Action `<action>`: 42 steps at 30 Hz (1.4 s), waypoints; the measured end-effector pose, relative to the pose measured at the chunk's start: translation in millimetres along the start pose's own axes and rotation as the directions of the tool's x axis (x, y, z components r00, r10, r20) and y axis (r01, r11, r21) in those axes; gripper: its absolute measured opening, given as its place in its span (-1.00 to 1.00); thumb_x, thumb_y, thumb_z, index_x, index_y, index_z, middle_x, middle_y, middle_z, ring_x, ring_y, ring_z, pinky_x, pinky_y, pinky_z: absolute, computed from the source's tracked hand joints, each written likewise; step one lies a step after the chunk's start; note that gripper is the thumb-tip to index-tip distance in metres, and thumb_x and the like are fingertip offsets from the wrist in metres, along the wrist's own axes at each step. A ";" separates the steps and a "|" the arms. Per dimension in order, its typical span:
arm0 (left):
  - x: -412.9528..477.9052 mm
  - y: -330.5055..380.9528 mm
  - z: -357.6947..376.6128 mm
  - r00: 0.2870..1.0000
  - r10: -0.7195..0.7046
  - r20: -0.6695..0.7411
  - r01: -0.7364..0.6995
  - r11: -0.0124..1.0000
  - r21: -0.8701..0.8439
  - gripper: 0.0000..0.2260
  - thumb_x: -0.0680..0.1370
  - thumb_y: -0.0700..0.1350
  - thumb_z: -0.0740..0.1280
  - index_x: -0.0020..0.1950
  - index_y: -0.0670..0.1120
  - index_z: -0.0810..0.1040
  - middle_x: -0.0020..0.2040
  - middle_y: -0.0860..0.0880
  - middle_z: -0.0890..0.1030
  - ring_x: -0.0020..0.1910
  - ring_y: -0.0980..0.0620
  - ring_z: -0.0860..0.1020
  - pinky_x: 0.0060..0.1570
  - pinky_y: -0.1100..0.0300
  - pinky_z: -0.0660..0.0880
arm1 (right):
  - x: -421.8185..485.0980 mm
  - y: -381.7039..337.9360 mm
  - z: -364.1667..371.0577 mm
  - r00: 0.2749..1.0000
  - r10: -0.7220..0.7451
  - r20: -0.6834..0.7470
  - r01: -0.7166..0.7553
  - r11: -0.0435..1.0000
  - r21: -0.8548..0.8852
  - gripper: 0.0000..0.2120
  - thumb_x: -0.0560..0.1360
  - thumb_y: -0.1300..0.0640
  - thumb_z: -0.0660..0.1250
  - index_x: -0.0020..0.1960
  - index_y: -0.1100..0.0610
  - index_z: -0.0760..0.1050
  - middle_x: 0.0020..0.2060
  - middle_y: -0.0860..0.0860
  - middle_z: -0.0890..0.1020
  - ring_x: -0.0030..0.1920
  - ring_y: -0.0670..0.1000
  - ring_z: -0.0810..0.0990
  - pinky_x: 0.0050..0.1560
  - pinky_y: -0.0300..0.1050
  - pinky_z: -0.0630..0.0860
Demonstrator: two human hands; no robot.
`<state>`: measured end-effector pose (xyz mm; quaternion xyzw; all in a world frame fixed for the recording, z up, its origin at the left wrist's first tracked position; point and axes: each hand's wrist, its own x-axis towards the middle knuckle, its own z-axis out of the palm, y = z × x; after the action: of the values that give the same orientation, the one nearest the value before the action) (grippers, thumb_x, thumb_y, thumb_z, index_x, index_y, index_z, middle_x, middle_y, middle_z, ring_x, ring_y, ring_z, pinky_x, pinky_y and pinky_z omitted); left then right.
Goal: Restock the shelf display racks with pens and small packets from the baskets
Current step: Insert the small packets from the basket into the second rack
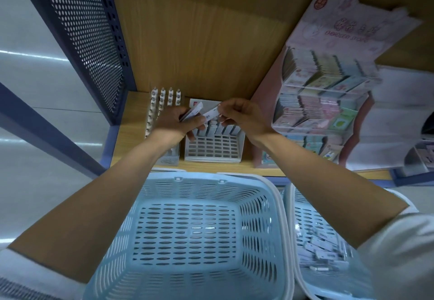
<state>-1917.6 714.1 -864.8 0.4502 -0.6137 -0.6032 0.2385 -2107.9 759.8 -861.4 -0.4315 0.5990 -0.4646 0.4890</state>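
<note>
My left hand [175,121] grips a small stack of flat white packets [193,111] above the shelf. My right hand [242,116] pinches a single white packet [211,113] by its end, right beside the stack. Both hands hover over a white slotted display rack [212,148] whose back rows hold several upright packets. To the left of it stands a clear pen rack [162,102] with rows of white pens. The blue basket [187,229] below my arms holds nothing. A second blue basket [321,248] at the right contains several white packets.
A pink tiered cardboard display [321,83] full of colourful packets stands right of the rack. A blue perforated metal shelf side [89,36] rises at the left. The wooden shelf board [131,121] ends just in front of the baskets.
</note>
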 end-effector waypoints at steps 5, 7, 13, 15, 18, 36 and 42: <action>1.3 7.1 7.1 0.999 0.002 0.040 -0.001 1.000 -0.027 -0.86 0.56 -0.16 0.38 0.05 -0.20 0.61 -0.19 -0.10 0.68 -0.53 0.16 0.50 -0.43 0.34 0.48 | -6.0 -3.6 -11.7 0.999 -0.025 0.026 0.024 0.999 0.035 -0.79 0.51 0.35 0.32 0.06 0.11 0.56 -0.32 -0.03 0.66 -0.28 -0.07 0.62 -0.15 -0.20 0.60; 1.2 9.0 10.6 0.999 -0.015 0.052 0.016 0.999 -0.028 -0.85 0.56 -0.16 0.38 0.06 -0.21 0.61 -0.20 -0.08 0.67 -0.53 0.16 0.52 -0.43 0.34 0.49 | -8.3 -2.9 -16.4 0.999 -0.020 0.042 0.020 1.000 0.012 -0.79 0.49 0.35 0.34 0.06 0.13 0.58 -0.32 -0.05 0.66 -0.26 -0.07 0.62 -0.12 -0.20 0.60; 2.0 11.6 16.3 0.987 -0.102 0.125 0.100 0.995 0.024 -0.80 0.57 0.03 0.33 0.03 -0.08 0.61 -0.18 -0.02 0.72 -0.49 0.14 0.54 -0.43 0.40 0.39 | -14.9 -4.9 -34.3 0.999 0.003 0.053 -0.003 1.000 -0.016 -0.81 0.46 0.40 0.36 0.01 0.19 0.58 -0.26 -0.04 0.69 -0.22 -0.09 0.64 -0.14 -0.23 0.58; 4.1 12.2 20.4 0.992 -0.105 0.073 0.103 0.994 0.041 -0.82 0.60 0.01 0.30 -0.01 -0.09 0.59 -0.17 0.00 0.70 -0.53 0.16 0.53 -0.48 0.43 0.40 | -16.9 -7.2 -39.9 1.000 -0.016 0.014 0.016 1.000 -0.014 -0.89 0.46 0.39 0.35 -0.07 0.22 0.57 -0.31 -0.04 0.68 -0.28 -0.09 0.64 -0.16 -0.23 0.60; 10.1 7.0 19.3 0.994 -0.101 -0.045 0.104 0.991 0.079 -0.80 0.63 -0.02 0.26 0.00 -0.12 0.59 -0.10 -0.02 0.69 -0.54 0.12 0.55 -0.33 0.29 0.55 | -15.7 -7.9 -51.5 0.992 -0.043 -0.121 0.036 0.998 -0.055 -0.91 0.44 0.35 0.41 -0.19 0.21 0.54 -0.38 -0.02 0.66 -0.35 -0.05 0.63 -0.24 -0.21 0.60; 6.1 -4.3 4.4 0.991 -0.066 0.114 0.080 0.989 -0.125 -0.79 0.65 -0.19 0.21 0.20 -0.22 0.56 -0.19 -0.11 0.61 -0.45 0.03 0.49 -0.56 0.30 0.28 | 6.8 55.5 -25.3 0.954 -0.299 -0.033 0.134 0.521 -0.843 -0.92 0.40 0.25 0.47 -0.11 0.20 0.66 -0.14 0.12 0.67 -0.15 0.06 0.62 -0.06 -0.05 0.54; 8.7 -8.1 1.1 0.990 -0.067 0.122 0.088 0.981 -0.173 -0.80 0.65 -0.19 0.22 0.20 -0.24 0.54 -0.10 -0.15 0.68 -0.43 0.02 0.55 -0.53 0.29 0.36 | 16.3 46.5 -24.1 0.950 -0.306 0.069 0.214 0.470 -0.856 -0.93 0.43 0.25 0.43 -0.10 0.22 0.66 -0.15 0.12 0.68 -0.16 0.04 0.61 -0.06 -0.10 0.53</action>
<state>-1920.5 708.5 -874.9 0.4151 -0.5521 -0.6894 0.2181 -2137.0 756.2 -907.8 -0.6791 0.6987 -0.1974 0.1079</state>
